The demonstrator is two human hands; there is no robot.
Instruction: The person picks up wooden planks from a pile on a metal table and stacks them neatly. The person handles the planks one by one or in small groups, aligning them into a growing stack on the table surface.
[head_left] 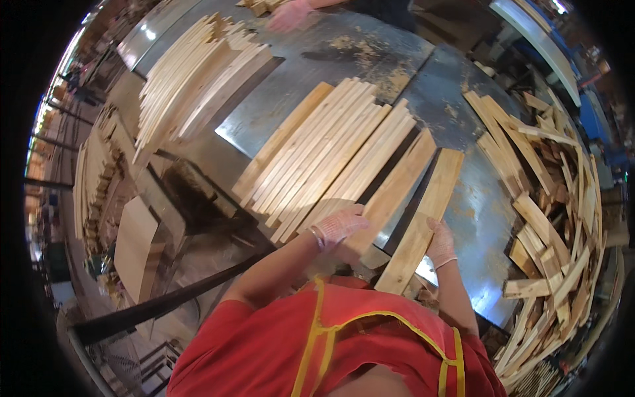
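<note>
Both my hands wear pale pinkish gloves. My left hand (340,228) has its fingers curled at the left edge of a wooden board (400,185), close to its near end. My right hand (442,245) grips the right edge of another board (424,218), whose near end reaches toward my apron. A dark gap separates these two boards. Just left of them, a row of narrow wooden strips (317,152) lies side by side on the metal table (466,192). My fingertips under the boards are hidden.
Another stack of strips (192,79) lies at the far left. Scrap wood (555,231) is heaped along the right side. Sawdust (370,53) covers part of the tabletop. Across the table shows another person's gloved hand (290,16). A dark rail (172,301) runs at lower left.
</note>
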